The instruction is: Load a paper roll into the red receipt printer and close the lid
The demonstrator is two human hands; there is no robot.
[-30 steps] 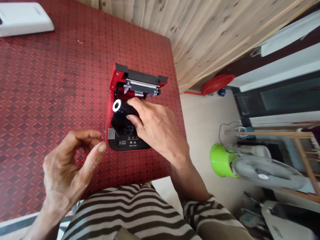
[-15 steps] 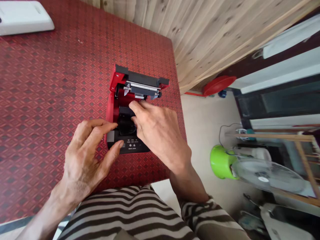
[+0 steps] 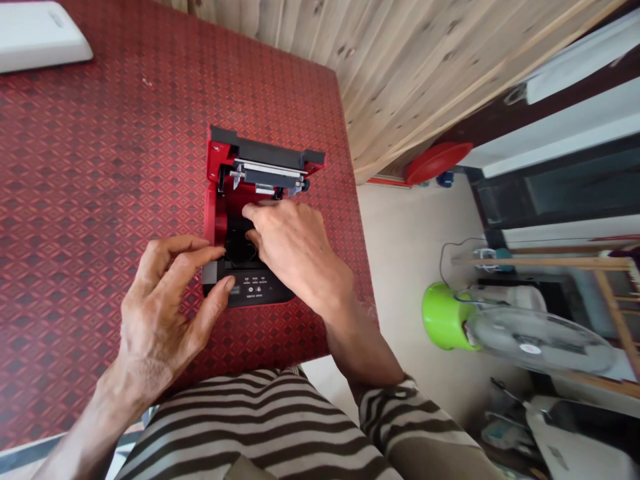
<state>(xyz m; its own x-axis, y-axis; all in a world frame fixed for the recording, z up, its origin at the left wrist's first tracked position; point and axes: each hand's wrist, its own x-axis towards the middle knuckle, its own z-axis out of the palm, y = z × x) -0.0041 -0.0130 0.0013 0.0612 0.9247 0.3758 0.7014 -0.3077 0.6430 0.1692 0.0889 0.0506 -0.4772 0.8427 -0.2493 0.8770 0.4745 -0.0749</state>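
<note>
Nearest, a striped top (image 3: 260,413) lies against the near edge of the red patterned tabletop (image 3: 125,167), and the person's 2 forearms reach in over that edge.

The left hand (image 3: 163,313) spreads thumb and forefinger apart with nothing between them. Both tips overlap the near left corner of a red-and-black machine (image 3: 210,217); whether they touch it or hover just above cannot be told.

The machine stands close to the tabletop's right edge, well apart from the far edge. Its near strip is a black panel (image 3: 257,288) with small white markings. Behind that, a glossy black piece (image 3: 239,252) sits in the open compartment. The right hand (image 3: 303,257) reaches in from the right, thumb and forefinger a little apart at the black piece; the fingertips are partly hidden, so I cannot tell if they grip it. The lid (image 3: 265,150) is raised at the far side, with a dark roller (image 3: 270,177) on its underside.

Farther off, 1 white object (image 3: 40,37) lies towards the tabletop's far left. Beyond the right edge, a green bucket (image 3: 445,317) and a red basin (image 3: 440,162) are on the floor side. Wooden boards (image 3: 390,53) run past the far right corner.
</note>
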